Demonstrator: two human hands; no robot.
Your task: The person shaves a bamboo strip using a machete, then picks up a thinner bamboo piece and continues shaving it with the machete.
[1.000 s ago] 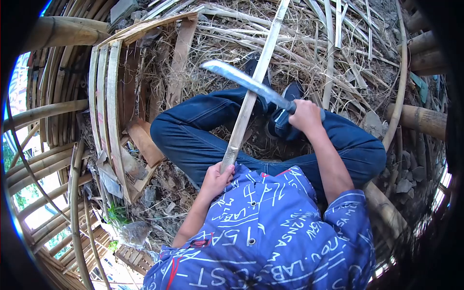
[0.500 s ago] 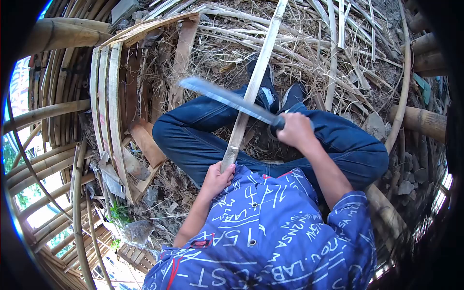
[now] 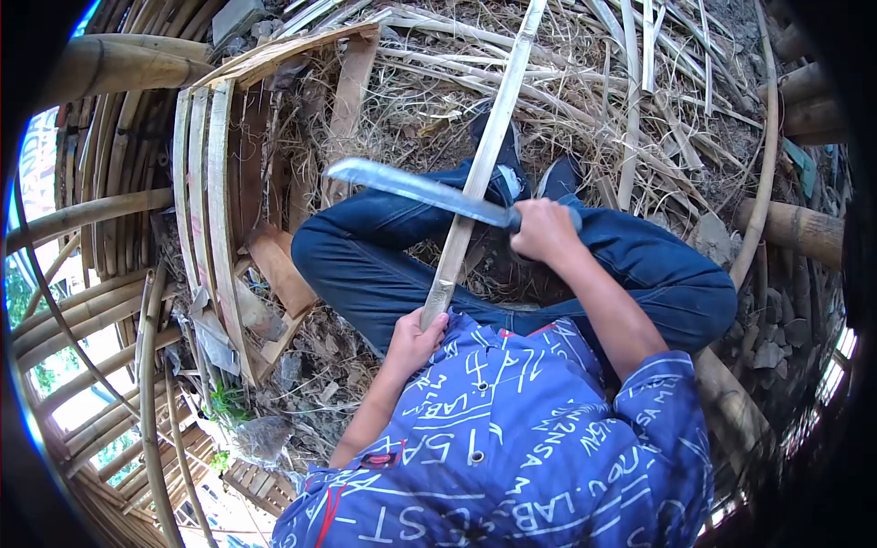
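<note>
A long pale bamboo strip (image 3: 498, 123) runs from near my waist up between my legs and past my shoes. Its near end is gripped by my left hand (image 3: 416, 342), close to the shirt hem. My right hand (image 3: 546, 230) is closed round the dark handle of a long knife (image 3: 420, 188). The blade points left and lies across the strip at about knee height, slightly blurred; whether it touches the strip I cannot tell.
On the left stands a frame of wooden slats (image 3: 217, 183) beside bamboo poles (image 3: 110, 215). Split strips (image 3: 457, 64) and fibrous shavings cover the ground ahead. A thick bamboo pole (image 3: 799, 233) lies at the right, near broken stones (image 3: 767, 352).
The knife in my right hand has shifted slightly left, and its blade lies at a flatter angle. My left hand and the strip have barely moved.
</note>
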